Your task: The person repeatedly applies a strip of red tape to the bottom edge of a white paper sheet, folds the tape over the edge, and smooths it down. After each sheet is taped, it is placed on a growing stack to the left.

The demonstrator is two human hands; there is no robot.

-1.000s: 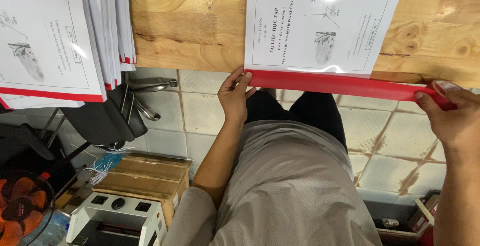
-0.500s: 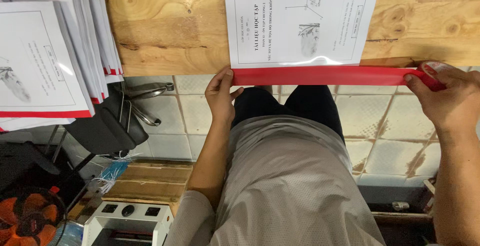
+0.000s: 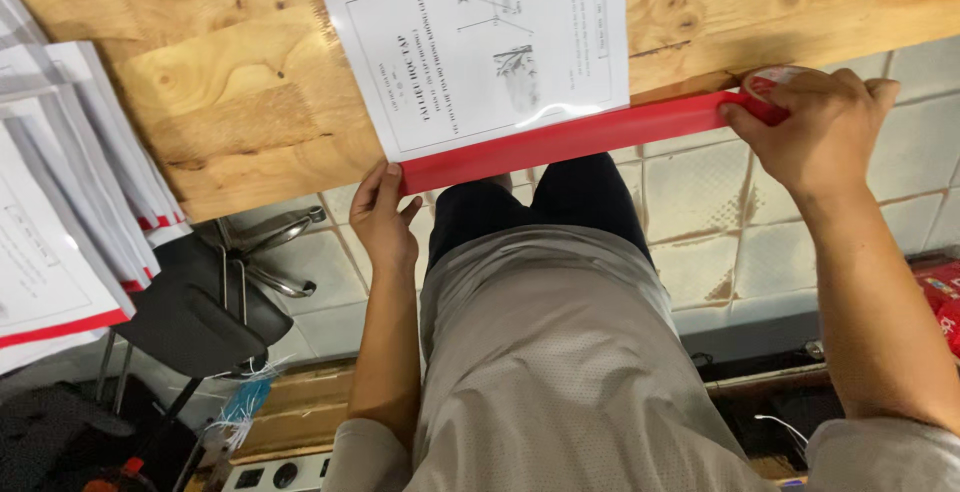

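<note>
A white printed booklet (image 3: pixel 490 47) lies at the near edge of a wooden table (image 3: pixel 240 102). A strip of red tape (image 3: pixel 570 137) runs along the booklet's near edge. My left hand (image 3: pixel 385 217) pinches the strip's left end at the booklet's corner. My right hand (image 3: pixel 815 132) grips a roll of red tape (image 3: pixel 770 87) at the strip's right end, past the booklet's edge. The strip is stretched taut between both hands.
A stack of similar white booklets with red spines (image 3: pixel 70 212) lies at the table's left. Under the table edge stand a black office chair (image 3: pixel 210 302) on a tiled floor (image 3: pixel 700 222), wooden boards (image 3: pixel 290 412) and a white machine (image 3: pixel 275 474).
The view has tilted and shifted; the booklet and tape now sit slanted in frame. Both hands still hold the red strip's ends; my right hand has drawn the roll further out.
</note>
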